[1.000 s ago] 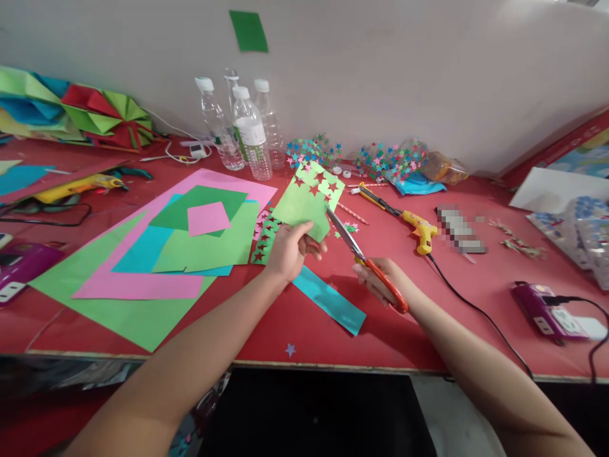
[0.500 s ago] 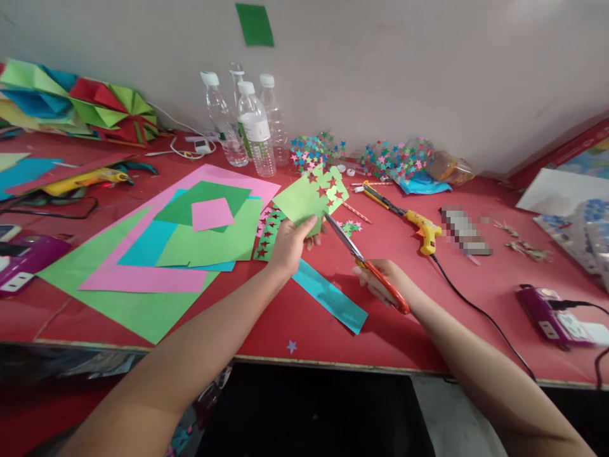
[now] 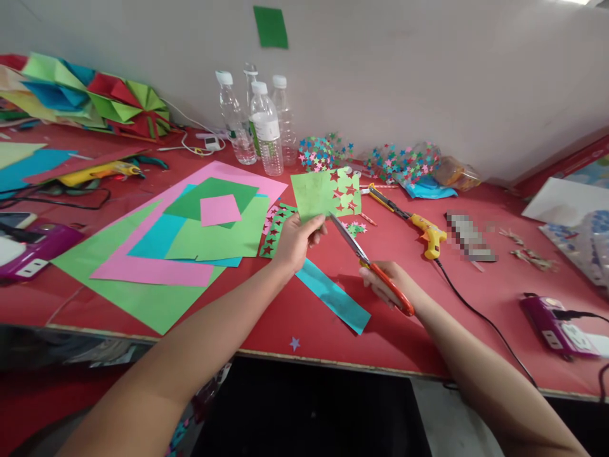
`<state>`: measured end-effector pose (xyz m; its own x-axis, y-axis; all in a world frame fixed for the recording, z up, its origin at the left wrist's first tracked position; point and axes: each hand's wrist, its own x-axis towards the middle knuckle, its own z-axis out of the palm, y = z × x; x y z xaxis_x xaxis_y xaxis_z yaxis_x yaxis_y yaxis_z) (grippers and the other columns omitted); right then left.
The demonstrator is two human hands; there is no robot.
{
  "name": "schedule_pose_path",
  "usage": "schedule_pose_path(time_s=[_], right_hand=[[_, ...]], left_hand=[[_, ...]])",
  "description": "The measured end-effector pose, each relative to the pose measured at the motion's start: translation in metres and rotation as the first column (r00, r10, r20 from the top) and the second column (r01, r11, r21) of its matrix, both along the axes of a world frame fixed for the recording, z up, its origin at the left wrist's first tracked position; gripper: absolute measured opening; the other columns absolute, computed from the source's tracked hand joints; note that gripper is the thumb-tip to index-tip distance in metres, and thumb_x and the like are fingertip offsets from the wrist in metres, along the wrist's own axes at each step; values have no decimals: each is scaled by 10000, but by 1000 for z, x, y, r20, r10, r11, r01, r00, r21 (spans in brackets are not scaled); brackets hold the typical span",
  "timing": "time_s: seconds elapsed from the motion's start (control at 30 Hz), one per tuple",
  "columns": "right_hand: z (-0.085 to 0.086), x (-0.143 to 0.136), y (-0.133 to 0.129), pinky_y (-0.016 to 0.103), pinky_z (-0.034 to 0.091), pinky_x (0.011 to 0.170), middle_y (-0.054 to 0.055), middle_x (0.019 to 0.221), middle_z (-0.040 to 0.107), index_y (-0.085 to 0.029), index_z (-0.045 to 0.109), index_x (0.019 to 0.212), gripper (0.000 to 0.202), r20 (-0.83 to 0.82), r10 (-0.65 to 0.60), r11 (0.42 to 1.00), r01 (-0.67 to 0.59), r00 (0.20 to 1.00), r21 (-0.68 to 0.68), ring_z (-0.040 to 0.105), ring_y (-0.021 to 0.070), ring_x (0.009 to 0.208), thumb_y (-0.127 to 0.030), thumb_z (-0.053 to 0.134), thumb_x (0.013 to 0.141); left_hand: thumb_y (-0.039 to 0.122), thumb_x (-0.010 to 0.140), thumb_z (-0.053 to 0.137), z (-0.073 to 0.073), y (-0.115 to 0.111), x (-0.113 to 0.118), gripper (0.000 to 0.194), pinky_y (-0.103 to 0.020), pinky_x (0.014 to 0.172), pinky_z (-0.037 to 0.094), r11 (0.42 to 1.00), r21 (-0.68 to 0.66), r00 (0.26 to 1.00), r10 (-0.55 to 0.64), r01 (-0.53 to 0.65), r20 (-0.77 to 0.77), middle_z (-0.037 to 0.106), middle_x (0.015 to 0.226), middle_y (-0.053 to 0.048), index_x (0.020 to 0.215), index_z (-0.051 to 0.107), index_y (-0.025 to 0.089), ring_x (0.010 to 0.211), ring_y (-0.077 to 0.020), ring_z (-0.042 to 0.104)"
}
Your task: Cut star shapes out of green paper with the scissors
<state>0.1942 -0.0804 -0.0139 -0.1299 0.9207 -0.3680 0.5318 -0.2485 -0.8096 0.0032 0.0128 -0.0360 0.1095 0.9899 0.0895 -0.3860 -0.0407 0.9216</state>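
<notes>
My left hand (image 3: pixel 295 244) pinches the lower edge of a light green paper (image 3: pixel 311 190) whose right part is full of star-shaped holes. Orange-handled scissors (image 3: pixel 386 284) sit in my right hand (image 3: pixel 392 279), closed round the handles. Their blades point up and left, with the tip close to the paper's lower edge; whether it touches I cannot tell. Below my left hand lies a blue paper strip (image 3: pixel 333 295). Beside that hand is a green strip with star holes (image 3: pixel 276 235). Small cut stars (image 3: pixel 354 228) lie behind the scissors.
Stacked coloured sheets (image 3: pixel 157 270) cover the left of the red table (image 3: pixel 266 317). Plastic bottles (image 3: pixel 266 133) stand by the wall. A yellow glue gun (image 3: pixel 431 235), its cord, and a purple power strip (image 3: pixel 556 324) lie right. A folded paper decoration (image 3: pixel 109 101) is back left.
The light green paper has turned in my left hand and now sits more level. The scissors stay near its lower edge. The view has shifted slightly.
</notes>
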Motion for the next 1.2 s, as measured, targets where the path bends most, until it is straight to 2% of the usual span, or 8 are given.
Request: schedule_pose_path(time_s=[0.3, 0.57, 0.73, 0.97, 1.2], right_hand=[[4, 5, -3, 225, 305, 396, -78, 417, 394, -192, 490, 702, 453, -9, 103, 994, -102, 995, 40, 378, 83, 353, -629, 503, 822], [0, 8, -1, 212, 288, 390, -85, 387, 383, -186, 504, 693, 461, -37, 85, 996, -85, 996, -2, 343, 69, 334, -630, 540, 810], [4, 5, -1, 210, 258, 364, -89, 356, 374, -193, 474, 654, 467, -59, 55, 998, -56, 997, -13, 324, 66, 301, -631, 550, 796], [4, 6, -1, 210, 253, 363, -85, 339, 369, -198, 465, 637, 466, -49, 48, 998, -49, 998, -26, 327, 68, 288, -628, 561, 789], [0, 8, 0, 214, 287, 369, -72, 415, 401, -187, 495, 674, 467, 5, 91, 995, -91, 996, 48, 356, 75, 337, -635, 546, 793]], left_hand=[[319, 721, 666, 4, -6, -2, 239, -206, 411, 268, 998, 58, 996, 16, -11, -83, 550, 500, 30, 574, 562, 161, 404, -40, 405], [310, 728, 641, 8, -5, -5, 266, -222, 415, 278, 995, 100, 990, -1, 15, -143, 521, 472, 29, 519, 557, 168, 402, -47, 392], [302, 729, 649, 6, 1, -9, 248, -212, 395, 251, 993, 90, 984, -55, 71, -167, 537, 488, 24, 538, 566, 166, 401, -43, 396], [304, 716, 658, 7, 4, -11, 241, -207, 397, 262, 993, 83, 981, -73, 89, -179, 549, 494, 16, 537, 570, 169, 406, -42, 402], [313, 714, 648, 9, 5, -13, 245, -209, 388, 246, 987, 80, 973, -118, 136, -198, 530, 462, 17, 521, 586, 174, 390, -48, 392]])
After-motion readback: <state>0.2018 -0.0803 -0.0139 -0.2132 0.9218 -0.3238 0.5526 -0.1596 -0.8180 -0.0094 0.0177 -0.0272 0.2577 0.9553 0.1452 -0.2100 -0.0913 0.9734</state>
